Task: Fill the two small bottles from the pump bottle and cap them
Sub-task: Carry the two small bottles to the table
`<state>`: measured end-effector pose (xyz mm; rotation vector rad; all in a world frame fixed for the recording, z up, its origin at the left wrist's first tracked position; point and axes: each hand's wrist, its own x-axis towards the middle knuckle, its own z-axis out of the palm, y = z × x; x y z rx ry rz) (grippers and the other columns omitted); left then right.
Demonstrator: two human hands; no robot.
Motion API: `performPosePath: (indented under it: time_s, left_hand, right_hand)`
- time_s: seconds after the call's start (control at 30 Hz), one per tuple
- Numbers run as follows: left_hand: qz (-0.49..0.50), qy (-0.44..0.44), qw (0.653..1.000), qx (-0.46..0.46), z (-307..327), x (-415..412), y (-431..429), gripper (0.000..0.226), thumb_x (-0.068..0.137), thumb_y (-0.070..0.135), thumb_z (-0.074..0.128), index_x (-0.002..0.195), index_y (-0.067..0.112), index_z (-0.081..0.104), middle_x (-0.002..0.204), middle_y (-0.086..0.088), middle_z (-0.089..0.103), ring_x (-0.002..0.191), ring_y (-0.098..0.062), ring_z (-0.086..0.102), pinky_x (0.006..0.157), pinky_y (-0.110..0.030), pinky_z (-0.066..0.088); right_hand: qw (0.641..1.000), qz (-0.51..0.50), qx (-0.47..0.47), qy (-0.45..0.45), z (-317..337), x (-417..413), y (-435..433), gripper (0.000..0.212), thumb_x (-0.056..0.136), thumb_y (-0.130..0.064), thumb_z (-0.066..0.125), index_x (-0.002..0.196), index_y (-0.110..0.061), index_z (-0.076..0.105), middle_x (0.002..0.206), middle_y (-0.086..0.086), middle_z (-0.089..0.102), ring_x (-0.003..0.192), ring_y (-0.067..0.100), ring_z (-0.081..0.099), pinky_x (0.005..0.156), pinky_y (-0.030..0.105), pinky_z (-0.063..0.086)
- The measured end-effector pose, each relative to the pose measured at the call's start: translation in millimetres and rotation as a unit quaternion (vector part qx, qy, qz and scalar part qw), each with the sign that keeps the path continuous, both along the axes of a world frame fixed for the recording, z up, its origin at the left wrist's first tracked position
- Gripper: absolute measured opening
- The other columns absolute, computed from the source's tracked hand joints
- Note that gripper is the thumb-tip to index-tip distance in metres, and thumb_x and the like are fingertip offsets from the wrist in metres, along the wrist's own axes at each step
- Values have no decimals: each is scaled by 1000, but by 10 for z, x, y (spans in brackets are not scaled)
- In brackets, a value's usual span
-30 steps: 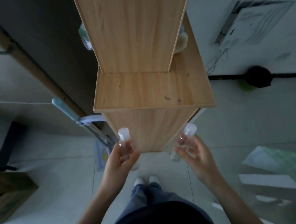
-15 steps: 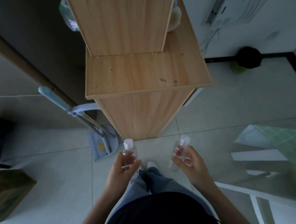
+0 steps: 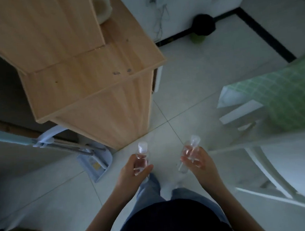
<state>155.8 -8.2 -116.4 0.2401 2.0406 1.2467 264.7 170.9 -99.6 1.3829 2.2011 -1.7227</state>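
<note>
We see a dim, bluish room with flat light and no hard shadows; the floor (image 3: 191, 87) is palest near the middle. Motion blur smears the whole view, worst on the green cloth (image 3: 287, 91) at right, and the left bottle (image 3: 142, 156) and right bottle (image 3: 192, 148) show only as hazy shapes. The wide lens bends the cabinet (image 3: 91, 83) and tile lines towards the edges.

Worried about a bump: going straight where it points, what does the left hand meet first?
Likely the wooden cabinet, reached first by the small bottle in the left hand; depth is unclear.
</note>
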Motion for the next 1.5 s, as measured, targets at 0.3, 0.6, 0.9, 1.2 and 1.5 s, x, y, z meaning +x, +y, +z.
performPosePath:
  time_s: [0.3,0.6,0.9,1.2,1.5]
  left_hand:
    - [-157,-26,987,3,-12,558,450,25,82,18,69,104,14,57,93,-5,65,91,-22,63,84,-35,49]
    - [-258,-24,966,23,-21,1932,817,23,82,8,67,93,25,55,87,-1,63,79,-11,59,66,-13,47]
    - [-364,-93,926,36,-98,3567,1153,28,82,-5,64,92,21,58,86,-1,63,78,-5,59,66,-5,46]
    - [-538,-50,841,22,5,4592,2120,22,82,1,66,86,22,58,81,1,63,66,7,60,63,-5,47]
    - [-638,-64,767,3,-148,5796,3323,24,83,5,66,88,26,56,84,1,63,73,-1,61,65,-10,46]
  right_hand:
    - [987,-148,30,55,-81,1148,55,19,84,-16,70,101,-15,61,95,-7,68,82,1,65,68,13,50]
    - [955,-287,37,71,-144,2865,-82,24,83,-15,72,104,-16,61,95,-12,66,87,4,64,68,8,47]
    - [906,-417,67,37,-79,4697,-411,25,84,-17,71,104,-10,59,96,-7,65,89,1,61,74,5,45]
    - [808,-584,60,42,-128,5638,-410,25,83,-20,71,102,-24,55,96,-14,65,90,2,62,74,3,45]
    - [749,-658,71,21,-196,6519,469,24,84,-20,71,102,-20,56,93,-16,64,87,-2,61,71,2,44]
